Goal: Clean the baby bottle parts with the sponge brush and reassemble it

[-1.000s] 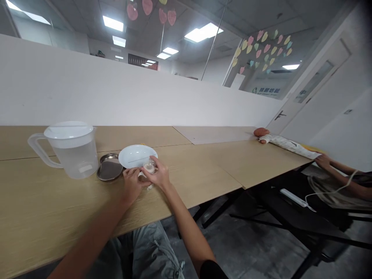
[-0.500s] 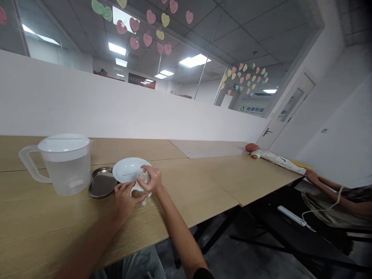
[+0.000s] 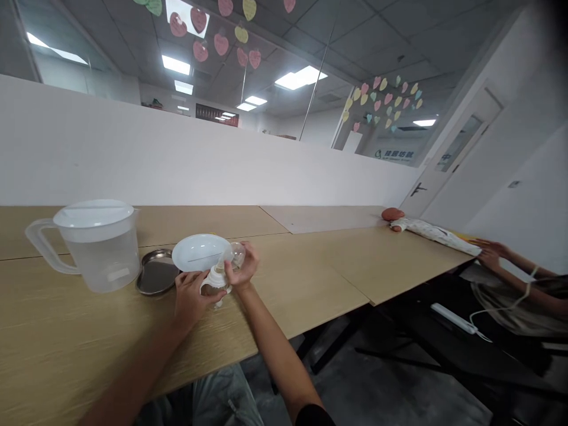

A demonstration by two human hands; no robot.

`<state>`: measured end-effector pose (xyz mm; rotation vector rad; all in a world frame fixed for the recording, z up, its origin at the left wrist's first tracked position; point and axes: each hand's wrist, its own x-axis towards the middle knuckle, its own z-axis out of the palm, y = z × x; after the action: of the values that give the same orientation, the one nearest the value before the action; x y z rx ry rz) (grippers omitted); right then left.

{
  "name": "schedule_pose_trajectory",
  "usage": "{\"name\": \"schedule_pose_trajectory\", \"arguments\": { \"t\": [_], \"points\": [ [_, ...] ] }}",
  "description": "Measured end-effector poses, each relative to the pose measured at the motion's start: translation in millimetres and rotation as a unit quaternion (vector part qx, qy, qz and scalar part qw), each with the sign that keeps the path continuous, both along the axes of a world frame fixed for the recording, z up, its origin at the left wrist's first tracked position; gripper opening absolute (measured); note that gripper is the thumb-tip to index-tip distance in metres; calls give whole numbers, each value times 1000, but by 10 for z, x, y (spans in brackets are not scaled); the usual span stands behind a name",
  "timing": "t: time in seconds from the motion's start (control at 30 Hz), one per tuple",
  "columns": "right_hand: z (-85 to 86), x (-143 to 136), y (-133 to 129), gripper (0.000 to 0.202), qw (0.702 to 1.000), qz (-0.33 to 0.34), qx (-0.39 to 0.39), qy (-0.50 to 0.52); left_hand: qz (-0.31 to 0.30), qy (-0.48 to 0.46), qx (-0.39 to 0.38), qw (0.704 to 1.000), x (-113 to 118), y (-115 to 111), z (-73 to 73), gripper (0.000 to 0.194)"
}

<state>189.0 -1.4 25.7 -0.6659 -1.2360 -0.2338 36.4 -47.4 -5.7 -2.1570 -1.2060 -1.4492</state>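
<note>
My left hand is closed on a small clear bottle with a white collar and white handles, low over the wooden table. My right hand grips a clear rounded cap, apart from the bottle and just above and right of it. Behind both hands sits a white oval bowl. To its left lies a shiny metal tray. Farther left stands a large translucent pitcher with a white lid.
The wooden table runs along a white wall. At its far right, another person's hands touch a doll-like bundle. A white power strip rests on a black chair.
My right hand has moved up and right with the clear cap, uncovering the bottle's white collar. My left hand stays at the bottle. The view has shifted slightly.
</note>
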Motion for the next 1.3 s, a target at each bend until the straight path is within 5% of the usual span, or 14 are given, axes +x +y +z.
{"name": "schedule_pose_trajectory", "arguments": {
  "t": [0.2,0.27,0.43,0.6,0.83,0.97,1.17,1.3],
  "points": [
    [146,79,68,61,963,-24,-127,236,-6,8,5,1000,-17,15,-15,47],
    [150,131,154,62,936,71,-198,283,-5,9,1,1000,-23,26,-20,48],
    [104,210,309,43,791,372,-286,392,-2,17,2,1000,-36,52,-29,50],
    [121,208,277,35,737,441,-331,391,-7,18,-5,1000,-33,53,-24,51],
    [136,131,217,39,750,458,-316,358,-5,15,-43,999,-26,23,5,53],
    [100,93,220,45,792,411,-322,318,-12,15,-31,999,-27,11,5,53],
    [64,119,208,30,894,305,-317,83,-7,14,-35,999,-21,-4,9,54],
    [82,201,152,14,934,156,-292,-131,-11,15,-40,999,-18,-15,29,54]
  ]
}}
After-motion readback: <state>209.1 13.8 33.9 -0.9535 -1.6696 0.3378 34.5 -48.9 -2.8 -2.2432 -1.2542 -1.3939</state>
